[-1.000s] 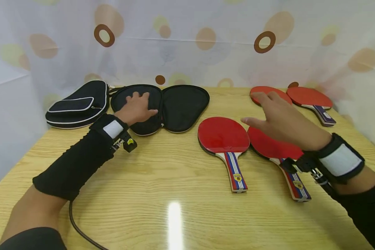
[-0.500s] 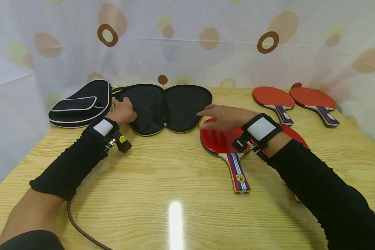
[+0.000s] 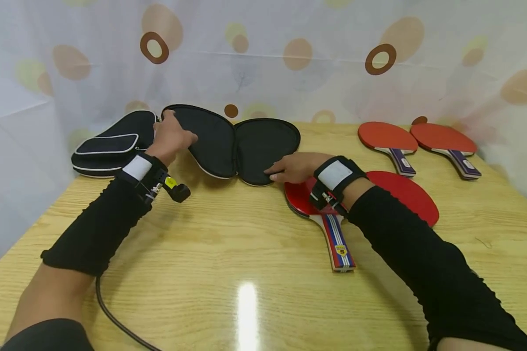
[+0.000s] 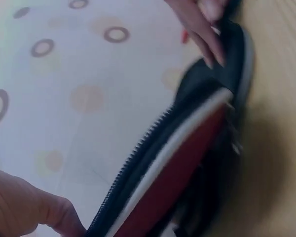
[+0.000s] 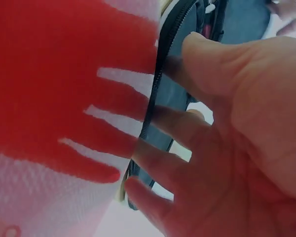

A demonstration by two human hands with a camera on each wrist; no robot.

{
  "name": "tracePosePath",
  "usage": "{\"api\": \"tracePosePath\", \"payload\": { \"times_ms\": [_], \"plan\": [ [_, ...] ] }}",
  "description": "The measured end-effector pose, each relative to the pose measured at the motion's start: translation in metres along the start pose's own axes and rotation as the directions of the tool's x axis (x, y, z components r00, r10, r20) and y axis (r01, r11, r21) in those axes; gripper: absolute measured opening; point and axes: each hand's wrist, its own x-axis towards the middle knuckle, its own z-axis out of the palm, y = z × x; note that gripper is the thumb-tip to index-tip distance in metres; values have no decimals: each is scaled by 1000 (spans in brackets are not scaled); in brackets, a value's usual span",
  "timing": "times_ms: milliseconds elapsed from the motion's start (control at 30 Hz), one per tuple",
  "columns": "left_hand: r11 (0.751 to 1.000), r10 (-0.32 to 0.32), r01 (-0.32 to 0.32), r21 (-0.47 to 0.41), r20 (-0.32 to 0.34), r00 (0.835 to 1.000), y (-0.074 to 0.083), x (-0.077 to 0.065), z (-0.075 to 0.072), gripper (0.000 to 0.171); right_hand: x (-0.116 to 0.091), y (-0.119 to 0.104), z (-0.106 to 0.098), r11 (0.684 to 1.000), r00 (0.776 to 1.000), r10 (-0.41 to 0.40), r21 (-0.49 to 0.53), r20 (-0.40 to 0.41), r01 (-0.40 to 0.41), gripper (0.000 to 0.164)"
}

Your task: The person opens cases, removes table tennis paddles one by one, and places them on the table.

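Note:
A black zippered table tennis paddle case (image 3: 211,139) lies unfolded at the back of the table. My left hand (image 3: 169,136) grips the outer edge of its left half, which stands tilted up off the table. In the left wrist view, the thumb (image 4: 54,212) is at the zipper edge, and a dark red outer panel (image 4: 182,173) shows below white piping. My right hand (image 3: 298,166) reaches over a red paddle (image 3: 298,201), fingertips at the rim of the flat right half (image 3: 268,146). In the right wrist view, its fingers (image 5: 163,163) extend loosely across the zipper edge, reflected in the glossy paddle.
Another black case with white piping (image 3: 107,145) sits at the left. A second glossy red paddle (image 3: 406,195) is partly under my right forearm. Two orange-red paddles (image 3: 386,136) with purple handles lie at the back right. A patterned curtain (image 3: 263,58) hangs behind the table.
My right hand has moved left from over the paddles to the case's right half. My left hand has taken hold of the case's left half and raised its outer edge.

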Motion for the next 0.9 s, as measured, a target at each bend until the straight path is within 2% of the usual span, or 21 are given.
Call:
{"api": "tracePosePath", "payload": {
  "times_ms": [67, 133, 200, 300, 400, 433, 533, 633, 767, 900],
  "plan": [
    [999, 39, -38, -32, 29, 999, 11, -3, 0, 77, 2, 2, -1, 1000, 1000, -2, 11, 2, 2, 49],
    [996, 94, -94, 7, 59, 994, 23, -7, 5, 73, 3, 3, 0, 1000, 1000, -10, 13, 0, 10, 48],
    [981, 179, -184, 60, 80, 981, 34, -14, 18, 70, 5, 5, 1, 1000, 1000, -16, 10, -7, 16, 47],
    [929, 328, -342, 142, 109, 938, 49, -24, 42, 70, 6, 5, 2, 1000, 999, -29, -11, -24, 29, 46],
    [860, 453, -477, 181, 161, 877, 61, -31, 63, 67, 8, 4, 1, 998, 998, -53, -24, -45, 52, 45],
    [839, 475, -504, 204, 175, 862, 65, -32, 69, 68, 8, 3, 1, 998, 997, -61, -27, -51, 60, 44],
    [797, 500, -547, 256, 230, 835, 73, -32, 84, 69, 10, 1, 2, 996, 994, -85, -29, -72, 83, 43],
    [774, 490, -557, 301, 273, 828, 78, -29, 98, 71, 11, 1, 3, 995, 990, -101, -19, -95, 99, 41],
    [777, 461, -545, 314, 304, 833, 82, -25, 109, 71, 9, 2, 3, 991, 985, -130, -7, -116, 130, 40],
    [785, 442, -537, 309, 326, 835, 86, -22, 115, 73, 3, 7, 2, 988, 982, -151, 2, -113, 152, 38]
  ]
}}
